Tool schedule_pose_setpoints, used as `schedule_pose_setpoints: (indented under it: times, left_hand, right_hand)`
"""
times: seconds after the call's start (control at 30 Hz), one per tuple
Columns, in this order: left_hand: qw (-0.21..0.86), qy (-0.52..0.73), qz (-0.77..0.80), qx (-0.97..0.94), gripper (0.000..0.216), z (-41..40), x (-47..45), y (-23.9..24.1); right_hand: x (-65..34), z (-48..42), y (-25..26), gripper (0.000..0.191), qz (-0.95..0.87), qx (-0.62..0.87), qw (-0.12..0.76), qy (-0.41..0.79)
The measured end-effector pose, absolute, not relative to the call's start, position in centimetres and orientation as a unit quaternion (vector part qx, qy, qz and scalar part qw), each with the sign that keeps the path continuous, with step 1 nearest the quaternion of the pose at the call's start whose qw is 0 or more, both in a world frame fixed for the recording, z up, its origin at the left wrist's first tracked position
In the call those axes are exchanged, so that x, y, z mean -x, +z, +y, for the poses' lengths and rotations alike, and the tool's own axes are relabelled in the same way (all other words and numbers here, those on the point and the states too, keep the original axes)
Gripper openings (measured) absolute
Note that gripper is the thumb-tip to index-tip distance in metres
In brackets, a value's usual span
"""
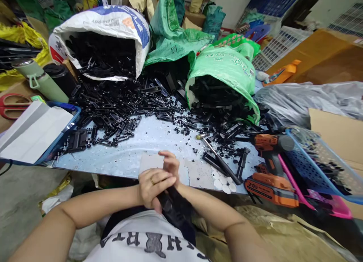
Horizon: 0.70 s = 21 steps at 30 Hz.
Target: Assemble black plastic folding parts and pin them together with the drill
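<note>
Both hands meet over the lap, at the near edge of the table. My left hand (pixel 154 182), with a ring on one finger, is closed around the top end of a long black part (pixel 170 207) whose exact kind I cannot make out. My right hand (pixel 171 165) is just beyond, its palm against the left fingertips and its own fingers raised and loosely curled, apart from the part. The overlap hides some of its palm. The black part's lower end lies against dark cloth on the lap, hard to separate from it.
Black plastic parts (pixel 104 107) and small screws (pixel 181 122) cover the table's back. Open sacks, one white (pixel 102 22) and one green (pixel 224 65), hold more. At right are a hammer (pixel 221 160), a cordless drill (pixel 272 171) and a blue basket (pixel 309 163); red scissors (pixel 14 105) lie left.
</note>
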State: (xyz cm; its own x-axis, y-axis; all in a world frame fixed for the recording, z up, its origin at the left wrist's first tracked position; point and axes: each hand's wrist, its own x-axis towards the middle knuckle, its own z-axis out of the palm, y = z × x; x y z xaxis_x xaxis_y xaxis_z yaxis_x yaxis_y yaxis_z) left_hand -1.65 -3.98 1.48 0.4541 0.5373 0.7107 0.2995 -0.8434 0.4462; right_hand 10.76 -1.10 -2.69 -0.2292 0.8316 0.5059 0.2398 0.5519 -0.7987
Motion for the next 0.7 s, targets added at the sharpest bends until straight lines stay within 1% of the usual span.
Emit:
schedule_pose_setpoints:
  times: [0.07,0.1,0.17,0.23,0.27,0.33,0.37,0.5,0.6,0.7]
  left_hand:
    - [0.021,0.443,0.279,-0.851,0.074,-0.7,1.5,0.2]
    - [-0.024,0.401,0.316,-0.860,0.074,1.2,1.5,-0.6]
    - [-0.042,0.270,0.393,-0.878,0.072,4.9,1.5,-1.9]
    - [-0.026,0.159,0.432,-0.887,0.068,8.0,1.4,-2.9]
    - [-0.021,0.127,0.440,-0.889,0.065,9.3,1.3,-3.0]
    - [-0.028,0.114,0.461,-0.879,0.058,11.6,1.4,-2.7]
    - [-0.036,0.123,0.485,-0.865,0.053,12.6,1.7,-2.3]
    - [-0.060,0.138,0.654,-0.742,0.037,17.6,4.9,0.5]
    - [-0.083,0.114,0.761,-0.633,0.035,21.4,8.1,1.9]
    - [-0.067,0.081,0.796,-0.596,0.034,23.4,10.1,2.3]
  right_hand:
    - [-11.5,4.3,-2.6,0.048,-0.732,0.343,0.537,0.243]
    - [-12.2,7.6,-2.4,0.043,-0.765,0.342,0.501,0.216]
    - [-14.1,14.6,-1.7,0.033,-0.802,0.408,0.411,0.146]
    - [-16.3,21.2,-1.0,0.030,-0.791,0.532,0.289,0.082]
    - [-17.4,23.9,-0.7,0.029,-0.771,0.596,0.220,0.047]
    - [-19.2,28.1,-0.4,0.028,-0.725,0.676,0.134,0.008]
    - [-19.8,29.5,-0.3,0.027,-0.705,0.700,0.116,-0.001]
    - [-20.6,32.4,-1.1,0.026,-0.652,0.750,0.112,-0.003]
    - [-20.3,33.1,-1.6,0.027,-0.629,0.770,0.110,0.019]
    - [-20.2,32.6,-1.6,0.028,-0.624,0.772,0.119,0.026]
